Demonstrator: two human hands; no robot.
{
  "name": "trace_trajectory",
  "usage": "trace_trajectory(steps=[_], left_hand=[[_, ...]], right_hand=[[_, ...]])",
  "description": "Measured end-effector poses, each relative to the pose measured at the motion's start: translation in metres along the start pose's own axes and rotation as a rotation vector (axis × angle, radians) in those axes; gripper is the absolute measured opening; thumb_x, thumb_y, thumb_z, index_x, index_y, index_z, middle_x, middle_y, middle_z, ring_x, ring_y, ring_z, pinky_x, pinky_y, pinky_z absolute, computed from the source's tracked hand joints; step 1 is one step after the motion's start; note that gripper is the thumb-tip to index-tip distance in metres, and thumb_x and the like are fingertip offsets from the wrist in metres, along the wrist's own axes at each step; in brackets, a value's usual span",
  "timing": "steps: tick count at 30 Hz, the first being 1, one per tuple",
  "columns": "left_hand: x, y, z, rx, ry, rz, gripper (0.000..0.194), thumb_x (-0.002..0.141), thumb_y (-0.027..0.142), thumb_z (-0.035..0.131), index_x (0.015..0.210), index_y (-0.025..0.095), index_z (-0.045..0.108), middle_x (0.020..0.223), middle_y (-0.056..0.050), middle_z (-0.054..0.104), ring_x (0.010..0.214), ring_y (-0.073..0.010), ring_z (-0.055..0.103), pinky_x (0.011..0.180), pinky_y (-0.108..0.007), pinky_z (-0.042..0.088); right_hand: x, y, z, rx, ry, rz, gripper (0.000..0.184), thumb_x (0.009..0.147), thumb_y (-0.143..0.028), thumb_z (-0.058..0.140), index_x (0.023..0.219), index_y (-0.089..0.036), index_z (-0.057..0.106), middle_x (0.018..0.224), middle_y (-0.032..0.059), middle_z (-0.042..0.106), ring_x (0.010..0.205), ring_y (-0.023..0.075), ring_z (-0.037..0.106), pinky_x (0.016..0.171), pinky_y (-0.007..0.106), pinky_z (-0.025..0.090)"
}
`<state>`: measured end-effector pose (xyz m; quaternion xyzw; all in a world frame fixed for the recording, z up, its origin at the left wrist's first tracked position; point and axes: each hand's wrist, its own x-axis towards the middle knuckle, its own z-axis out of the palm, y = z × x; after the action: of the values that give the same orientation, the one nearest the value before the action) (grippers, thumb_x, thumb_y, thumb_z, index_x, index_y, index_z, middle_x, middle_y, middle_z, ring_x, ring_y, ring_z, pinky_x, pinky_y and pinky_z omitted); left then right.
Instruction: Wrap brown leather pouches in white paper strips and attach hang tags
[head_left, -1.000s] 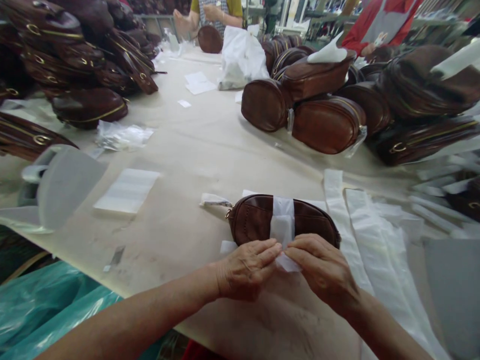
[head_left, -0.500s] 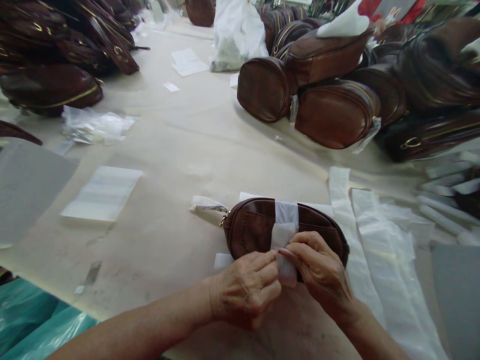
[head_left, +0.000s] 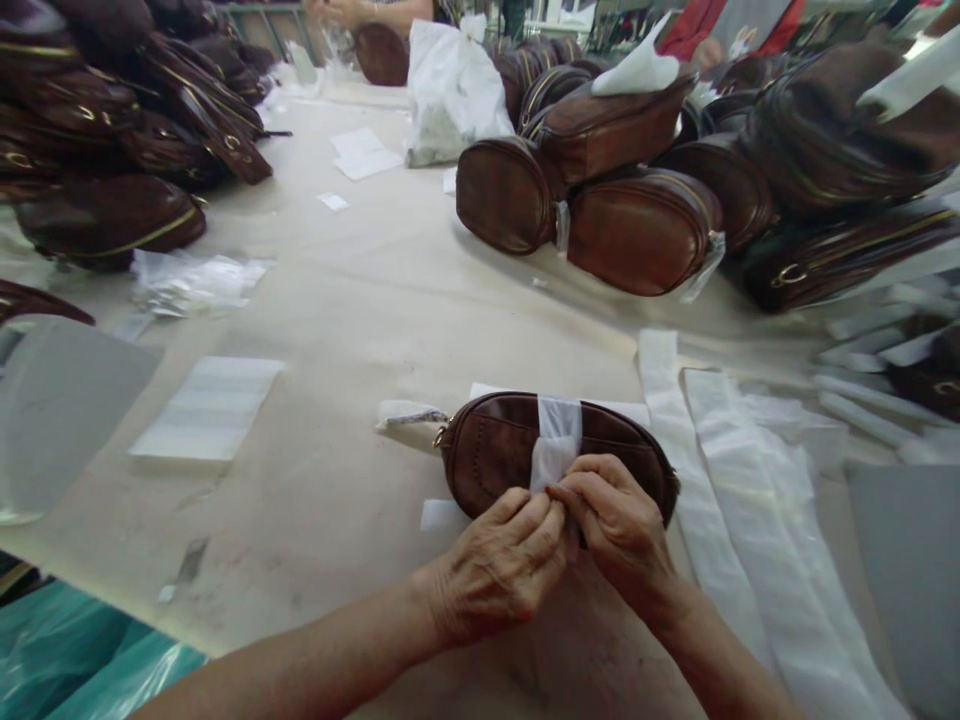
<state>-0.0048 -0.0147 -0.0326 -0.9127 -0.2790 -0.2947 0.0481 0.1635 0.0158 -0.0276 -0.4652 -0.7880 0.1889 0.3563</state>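
Note:
A small brown leather pouch (head_left: 491, 452) lies flat on the table in front of me, its gold zipper pull at the left end. A white paper strip (head_left: 556, 440) wraps across its middle. My left hand (head_left: 499, 565) and my right hand (head_left: 619, 525) meet at the near edge of the pouch, fingertips of both pinched together on the lower end of the strip. The end of the strip itself is hidden under my fingers.
Several long white strips (head_left: 720, 480) lie right of the pouch. Brown bags (head_left: 637, 225) are stacked at the back right, dark bags (head_left: 105, 130) at the back left. A stack of white sheets (head_left: 206, 410), plastic wrappers (head_left: 191, 282) and a white bag (head_left: 450, 95) sit on the table. Other people work at the far end.
My hands have moved up against the pouch and closed tighter; the loose strip end that showed between my fingers is now covered by them.

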Motion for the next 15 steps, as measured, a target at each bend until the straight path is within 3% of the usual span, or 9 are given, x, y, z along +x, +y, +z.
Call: trace_trajectory(steps=[6,15], left_hand=[[-0.004,0.003,0.004,0.113,-0.033,0.007,0.026,0.090,0.008,0.041,0.106,0.007,0.061,0.118,-0.016,0.060,0.118,-0.0251,0.052,0.099,-0.041,0.043],[-0.008,0.012,0.007,0.305,-0.071,0.008,0.034,0.090,0.009,0.033,0.114,0.002,0.056,0.130,-0.025,0.050,0.124,-0.0315,0.046,0.098,-0.045,0.038]], right_hand=[[0.001,-0.004,0.004,-0.050,0.156,0.031,0.018,0.088,-0.018,0.053,0.070,-0.019,0.057,0.080,0.0029,0.055,0.072,0.0121,0.056,0.065,0.021,0.047],[0.005,-0.004,0.010,-0.080,0.188,0.118,0.023,0.089,-0.026,0.052,0.068,-0.019,0.056,0.079,0.0031,0.055,0.072,0.0137,0.055,0.064,0.024,0.047]])
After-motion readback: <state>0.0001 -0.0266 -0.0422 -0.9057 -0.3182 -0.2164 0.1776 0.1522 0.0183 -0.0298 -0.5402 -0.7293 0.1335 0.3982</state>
